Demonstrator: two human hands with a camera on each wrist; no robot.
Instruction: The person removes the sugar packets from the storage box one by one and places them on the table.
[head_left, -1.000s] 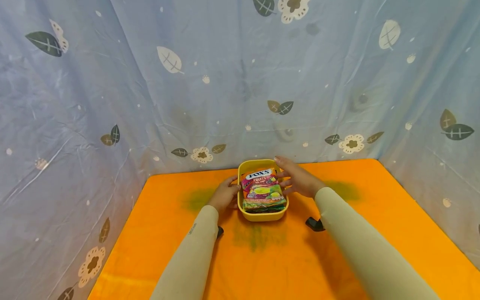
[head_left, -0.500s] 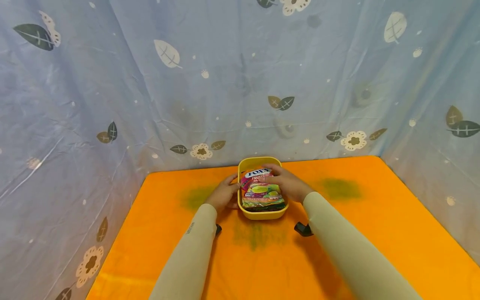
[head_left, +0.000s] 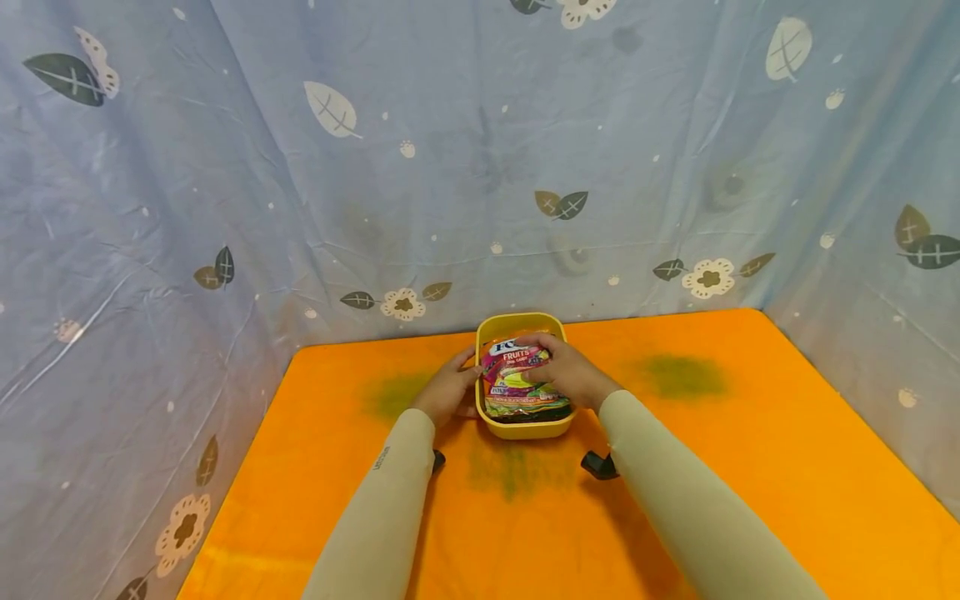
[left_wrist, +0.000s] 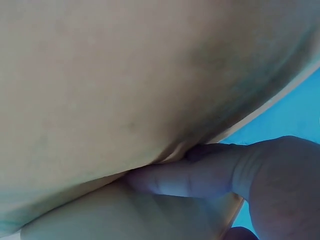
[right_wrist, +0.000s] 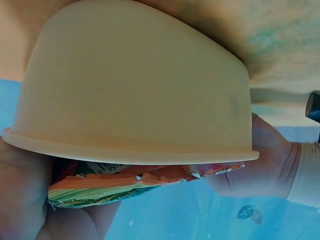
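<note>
A yellow rectangular tub [head_left: 525,431] with rounded corners stands on the orange table near its far edge. Inside lies a bright Fox's Fruits candy packet [head_left: 510,400], and its upper part shows past the rim in the right wrist view. My left hand [head_left: 450,390] grips the tub's left side, thumb at the rim and fingers along the outer wall. Reaching in over the right rim, my right hand [head_left: 572,375] pinches the packet, thumb and fingers spread across its front. What lies beneath the packet is hidden.
Blue patterned curtains [head_left: 450,167] enclose the orange table [head_left: 510,533] at the back and both sides. Black pieces [head_left: 598,465] show beside each wrist. Green smudges [head_left: 682,375] mark the cloth.
My right hand has moved left from the tub's right rim onto the packet, which now looks slightly bunched. The left hand stays at the tub's side.
</note>
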